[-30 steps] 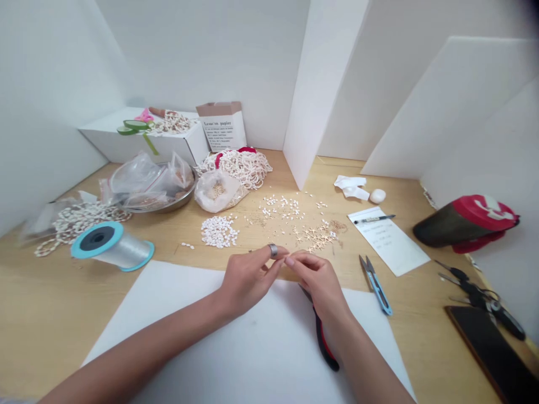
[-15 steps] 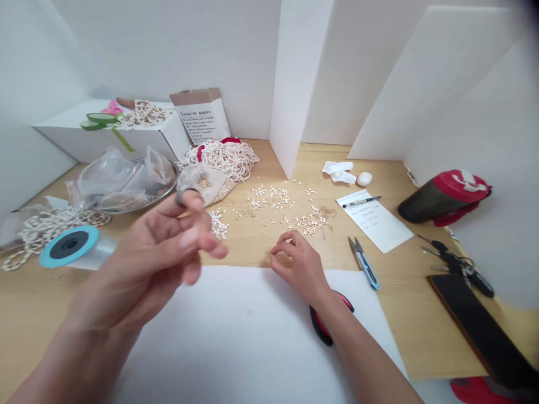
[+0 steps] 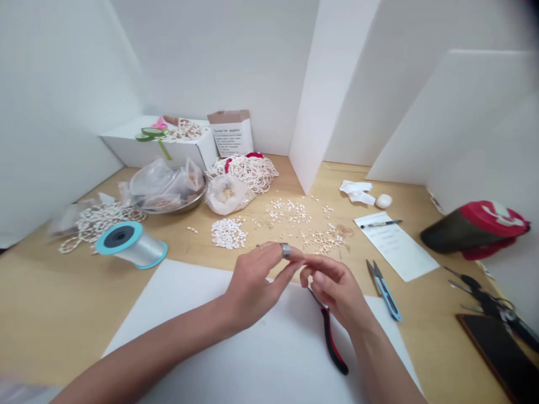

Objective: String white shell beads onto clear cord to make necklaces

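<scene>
A round steel bowl (image 3: 193,203) is holding puffy clear plastic bags (image 3: 162,188). A clear bag of tiny tan beads (image 3: 227,196) is sitting beside it. The left hand (image 3: 256,286) and right hand (image 3: 337,294) are pinching closed over a white sheet (image 3: 168,303); anything between their fingers is too small to see.
</scene>
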`<state>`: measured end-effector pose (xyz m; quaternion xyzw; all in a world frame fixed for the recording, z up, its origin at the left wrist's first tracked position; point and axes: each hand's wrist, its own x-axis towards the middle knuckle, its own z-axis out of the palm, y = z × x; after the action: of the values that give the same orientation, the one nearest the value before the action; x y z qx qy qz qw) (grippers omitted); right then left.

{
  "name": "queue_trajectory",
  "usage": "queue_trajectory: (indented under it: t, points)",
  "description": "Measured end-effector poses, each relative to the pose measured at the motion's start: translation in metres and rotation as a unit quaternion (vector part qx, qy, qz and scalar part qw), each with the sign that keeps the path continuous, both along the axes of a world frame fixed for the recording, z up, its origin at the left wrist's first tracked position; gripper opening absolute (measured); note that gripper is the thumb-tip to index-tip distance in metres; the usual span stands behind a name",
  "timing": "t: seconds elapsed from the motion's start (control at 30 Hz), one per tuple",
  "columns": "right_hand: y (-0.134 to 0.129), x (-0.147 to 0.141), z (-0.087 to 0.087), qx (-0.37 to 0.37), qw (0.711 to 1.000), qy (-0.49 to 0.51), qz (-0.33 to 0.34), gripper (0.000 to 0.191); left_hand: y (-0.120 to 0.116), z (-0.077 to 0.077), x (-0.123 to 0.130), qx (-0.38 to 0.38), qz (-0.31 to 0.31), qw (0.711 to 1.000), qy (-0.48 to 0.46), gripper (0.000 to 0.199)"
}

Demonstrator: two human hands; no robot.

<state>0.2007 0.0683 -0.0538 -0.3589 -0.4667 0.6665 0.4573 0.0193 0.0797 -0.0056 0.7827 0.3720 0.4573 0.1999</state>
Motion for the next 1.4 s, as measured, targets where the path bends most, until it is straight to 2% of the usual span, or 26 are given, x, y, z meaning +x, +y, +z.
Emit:
queue_trajectory:
  t: [0.13,0.23,0.3,0.4,0.5,0.57,0.67,0.8,0.87,1.0,1.2,1.4]
  points:
    - [0.001,-0.003,-0.005,-0.035,0.999,-0.024,-0.022,0.017,0.000,-0.007,0.001,0.016,0.014,1.000,-0.015,0.008]
    - [0.002,-0.006,-0.007,-0.046,0.998,-0.036,-0.039,0.012,0.001,-0.006,-0.001,-0.033,0.011,0.999,-0.034,0.008]
    - [0.003,-0.006,-0.005,-0.040,0.998,-0.033,-0.049,0.010,0.002,-0.007,-0.002,-0.089,-0.011,0.996,-0.023,0.016]
    - [0.004,0.002,-0.002,-0.030,0.996,-0.003,-0.085,0.011,0.005,-0.015,-0.003,-0.150,-0.061,0.986,0.043,0.025]
    - [0.008,0.019,0.001,-0.034,0.985,0.036,-0.164,0.012,0.011,-0.022,-0.004,-0.156,-0.108,0.974,0.123,0.016]
    - [0.012,0.031,0.002,-0.036,0.973,0.061,-0.220,0.014,0.018,-0.022,-0.009,-0.146,-0.108,0.969,0.169,0.021]
    - [0.018,0.044,0.001,-0.047,0.955,0.112,-0.270,0.011,0.035,-0.010,-0.033,-0.179,-0.082,0.949,0.247,0.019]
    - [0.026,0.049,-0.002,-0.080,0.934,0.186,-0.294,0.009,0.064,0.006,-0.088,-0.318,-0.084,0.892,0.309,0.011]
    - [0.029,0.049,-0.005,-0.092,0.927,0.204,-0.302,0.010,0.078,0.007,-0.114,-0.376,-0.106,0.867,0.309,0.012]
    - [0.034,0.052,-0.011,-0.112,0.920,0.215,-0.309,0.012,0.097,0.001,-0.151,-0.431,-0.086,0.836,0.328,0.020]
    - [0.038,0.059,-0.019,-0.118,0.913,0.236,-0.311,0.016,0.107,-0.007,-0.178,-0.489,-0.064,0.813,0.308,0.026]
    - [0.038,0.060,-0.022,-0.118,0.913,0.231,-0.315,0.016,0.108,-0.014,-0.180,-0.509,-0.078,0.802,0.302,0.024]
